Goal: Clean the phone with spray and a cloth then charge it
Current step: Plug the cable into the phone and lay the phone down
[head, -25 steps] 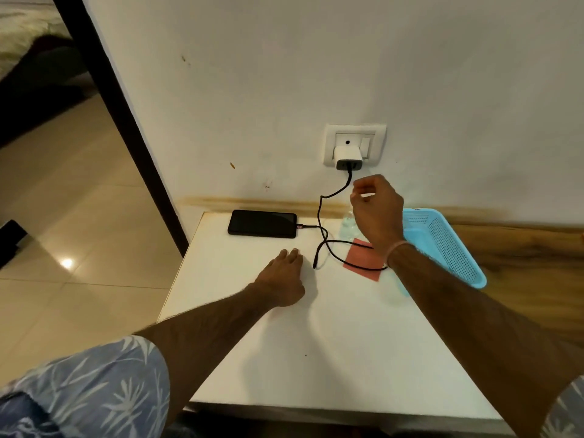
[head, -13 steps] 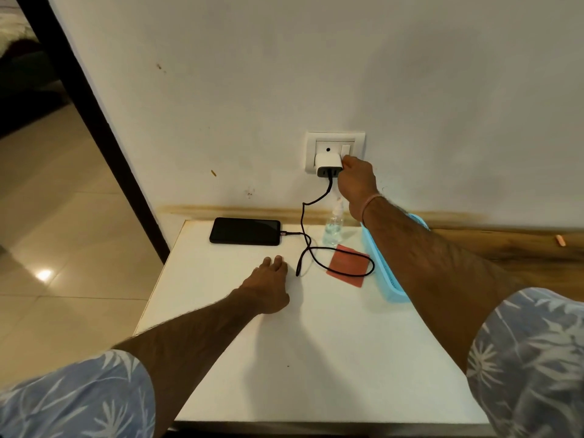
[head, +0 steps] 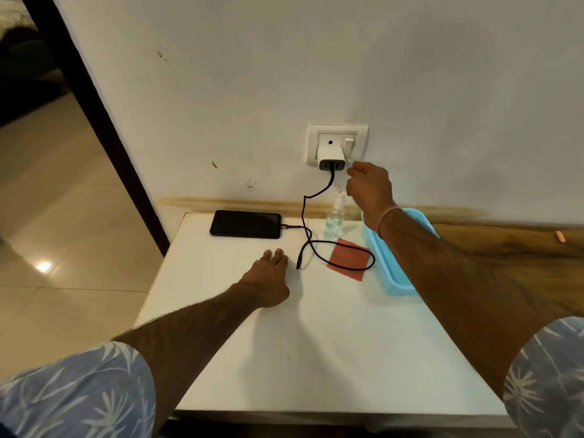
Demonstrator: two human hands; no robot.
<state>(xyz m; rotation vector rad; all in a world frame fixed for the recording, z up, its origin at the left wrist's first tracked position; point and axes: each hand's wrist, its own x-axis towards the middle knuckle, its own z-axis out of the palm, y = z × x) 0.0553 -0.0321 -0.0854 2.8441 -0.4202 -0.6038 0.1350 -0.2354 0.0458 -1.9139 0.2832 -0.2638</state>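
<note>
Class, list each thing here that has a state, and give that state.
phone: flat, screen dark, cable plugged in.
charger: plugged into wall socket.
switch: position unclear.
spray bottle: upright.
cloth: flat, cable looped over it.
left hand: open, resting on table.
right hand: fingers curled, empty, below switch.

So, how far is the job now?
Done: spray bottle and cloth are set down on the table; cable joins phone to the charger in the socket. In hand: right hand hovers just below the wall switch. Remaining: confirming charging; the phone screen is dark.
</note>
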